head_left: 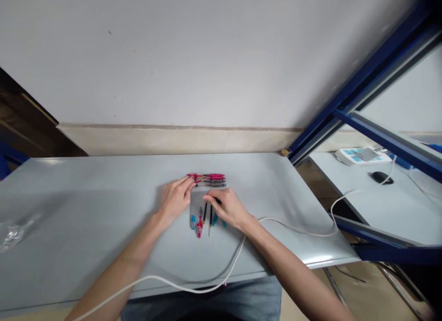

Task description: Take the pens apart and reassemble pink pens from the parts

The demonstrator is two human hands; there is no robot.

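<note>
On the grey table [86, 210] my two hands work over a small heap of pens. My left hand [176, 197] reaches to a row of assembled pink and grey pens [211, 179] lying side by side, its fingertips pinched at their left ends. My right hand [228, 208] curls over loose pen parts [202, 219]: blue caps, a red piece and thin black refills. Its fingers are closed on a thin black part whose tip shows by the index finger.
A white cable [193, 288] runs across the table's near edge and off to the right. Crumpled clear plastic [14, 231] lies at the far left. A blue metal frame [362, 109] stands on the right, with a second table holding a black mouse [380, 177] and a white device [359, 156].
</note>
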